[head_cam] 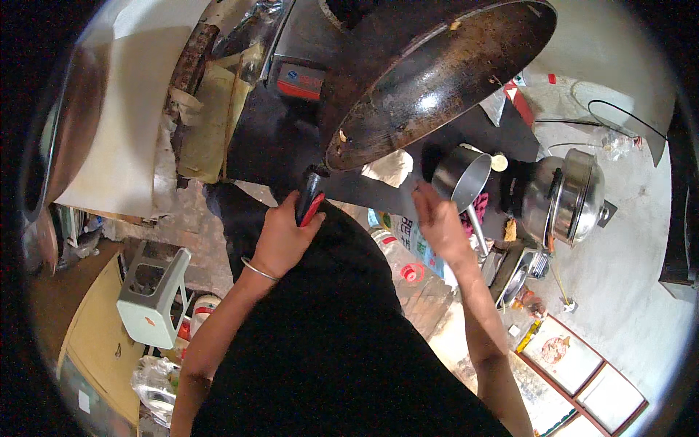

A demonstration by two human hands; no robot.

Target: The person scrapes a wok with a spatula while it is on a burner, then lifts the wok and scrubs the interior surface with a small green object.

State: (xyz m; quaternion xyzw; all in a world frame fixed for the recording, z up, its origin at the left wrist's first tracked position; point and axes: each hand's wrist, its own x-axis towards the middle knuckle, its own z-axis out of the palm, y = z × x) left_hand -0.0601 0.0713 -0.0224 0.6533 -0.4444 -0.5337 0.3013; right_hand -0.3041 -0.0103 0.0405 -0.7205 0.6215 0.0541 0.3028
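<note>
My left hand, with a bangle at the wrist, grips the dark handle of a large worn wok. The wok is tilted over the dark stove top, its inside towards me, with small food scraps stuck near its rim. My right hand is blurred, between a whitish cloth and a metal saucepan; whether its fingers hold anything cannot be told. The saucepan's handle points down beside my right wrist.
A lidded steel pot stands at the right, with a yellow sponge near it. A pinkish-red cloth lies under the saucepan. Below are large plastic bottles. A plastic stool stands at lower left.
</note>
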